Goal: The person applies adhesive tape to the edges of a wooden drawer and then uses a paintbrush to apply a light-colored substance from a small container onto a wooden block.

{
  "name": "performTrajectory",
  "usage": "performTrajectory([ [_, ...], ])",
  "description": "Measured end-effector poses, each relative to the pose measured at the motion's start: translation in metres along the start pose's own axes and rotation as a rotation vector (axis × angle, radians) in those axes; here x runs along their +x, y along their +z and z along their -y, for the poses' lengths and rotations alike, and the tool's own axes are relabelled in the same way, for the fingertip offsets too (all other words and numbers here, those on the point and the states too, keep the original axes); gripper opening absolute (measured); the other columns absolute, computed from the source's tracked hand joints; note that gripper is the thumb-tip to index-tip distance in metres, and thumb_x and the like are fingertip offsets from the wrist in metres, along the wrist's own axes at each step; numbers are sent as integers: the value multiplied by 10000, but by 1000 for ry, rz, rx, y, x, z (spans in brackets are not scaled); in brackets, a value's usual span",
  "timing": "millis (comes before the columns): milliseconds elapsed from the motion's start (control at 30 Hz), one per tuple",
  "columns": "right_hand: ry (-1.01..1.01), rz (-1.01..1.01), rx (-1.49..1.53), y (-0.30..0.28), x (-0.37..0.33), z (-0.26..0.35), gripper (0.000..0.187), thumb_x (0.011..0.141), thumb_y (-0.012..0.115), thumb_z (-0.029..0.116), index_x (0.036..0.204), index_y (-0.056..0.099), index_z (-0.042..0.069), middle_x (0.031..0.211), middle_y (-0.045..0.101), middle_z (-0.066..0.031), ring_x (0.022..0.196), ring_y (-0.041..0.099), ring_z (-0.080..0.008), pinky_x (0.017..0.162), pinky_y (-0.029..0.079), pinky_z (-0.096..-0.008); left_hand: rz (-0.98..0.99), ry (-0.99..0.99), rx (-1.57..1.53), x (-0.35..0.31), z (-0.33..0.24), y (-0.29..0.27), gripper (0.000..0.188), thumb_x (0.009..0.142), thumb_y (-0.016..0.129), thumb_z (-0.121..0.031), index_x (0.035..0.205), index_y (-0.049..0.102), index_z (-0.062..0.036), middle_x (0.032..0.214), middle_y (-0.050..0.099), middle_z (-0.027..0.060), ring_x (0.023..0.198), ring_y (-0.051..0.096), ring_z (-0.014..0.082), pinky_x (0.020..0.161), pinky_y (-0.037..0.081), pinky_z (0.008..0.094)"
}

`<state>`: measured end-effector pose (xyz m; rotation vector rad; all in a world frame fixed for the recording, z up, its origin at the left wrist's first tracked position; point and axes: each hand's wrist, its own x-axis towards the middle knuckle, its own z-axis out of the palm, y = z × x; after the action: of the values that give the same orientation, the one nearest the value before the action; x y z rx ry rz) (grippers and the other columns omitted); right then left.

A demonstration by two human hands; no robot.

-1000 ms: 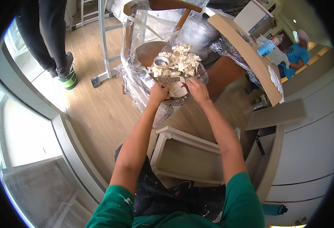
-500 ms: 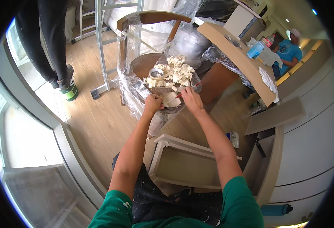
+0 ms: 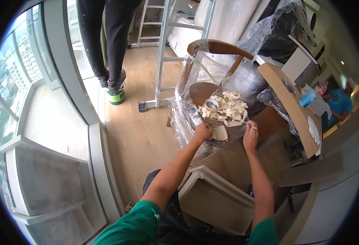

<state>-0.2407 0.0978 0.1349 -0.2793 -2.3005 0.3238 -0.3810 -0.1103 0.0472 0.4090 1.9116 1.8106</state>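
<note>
My left hand (image 3: 204, 131) is closed at the edge of a curved cream-coloured piece (image 3: 220, 133), gripping it over the front of the chair seat. To its right, my raised right hand (image 3: 251, 134) pinches a thin pale strip (image 3: 244, 122) that looks like tape. Just beyond both hands, a heap of crumpled cream tape scraps (image 3: 231, 105) covers the plastic-wrapped chair seat. A tape roll (image 3: 211, 104) lies at the left of that heap.
The wooden chair (image 3: 222, 48) is draped in clear plastic. A stepladder (image 3: 162, 61) and a person standing on a green bucket (image 3: 116, 97) are left of it. Cardboard (image 3: 289, 102) lies along the right, with a seated person behind. A frame-like panel (image 3: 212, 196) lies by my legs.
My right hand has moved away from the left, drawing out a pale strip. The red thin item seen at it before no longer shows. The whole view has shifted leftward.
</note>
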Motion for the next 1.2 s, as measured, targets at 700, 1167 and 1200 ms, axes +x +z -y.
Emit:
performTrajectory([
  [700,415,-568,455,-201,-143,3,227,1099,522,160,1274,534,15,1283,637,-154,1075,682,-206,804,616,-298,72,-56,-162,5,7,2,197,917,667,-82,881,713,106,752,739,191,594,752,250,530,643,350],
  [1167,601,-798,861,-299,-211,78,250,1083,582,191,1291,531,64,1082,674,-87,933,704,-179,792,582,-317,214,26,-19,-4,-1,-13,333,995,698,-261,1017,682,71,790,704,106,652,698,163,592,605,277],
  [1200,601,-804,868,-303,-216,80,247,1083,582,195,1284,536,58,1063,675,-83,922,700,-173,789,580,-314,220,44,19,-3,-1,-15,335,995,704,-269,1024,682,64,793,704,102,650,692,157,584,596,271],
])
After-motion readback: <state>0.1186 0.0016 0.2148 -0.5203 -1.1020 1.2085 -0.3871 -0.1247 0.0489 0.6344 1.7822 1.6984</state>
